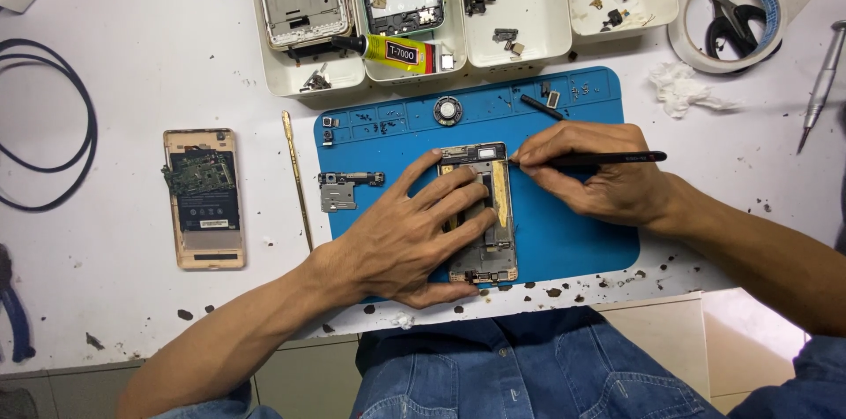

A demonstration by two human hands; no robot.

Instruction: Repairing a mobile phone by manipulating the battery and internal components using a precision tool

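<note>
An opened phone frame (483, 207) lies lengthwise on the blue repair mat (582, 234), near the mat's middle, with a yellow strip running down its right side. The left hand (401, 238) rests flat on the frame, fingers spread apart and pressing across its middle, thumb along the lower edge. The right hand (595, 177) sits just right of the frame, fingers pinched together around a thin black tool (608, 157) held like a pen, its tip touching the frame's upper right corner. On the mat's left part lie small metal parts (345, 188), and a round component (448, 110) sits in the mat's upper edge. A thin metal pry rod (297, 177) lies just left of the mat on the white table (123, 296), and farther left a second opened phone (203, 199) with a gold frame. Above the mat stand white trays (304, 75) holding phone shells, parts and a yellow glue tube (397, 52). At upper right a tape roll (730, 22) encircles black scissors (731, 18).
</note>
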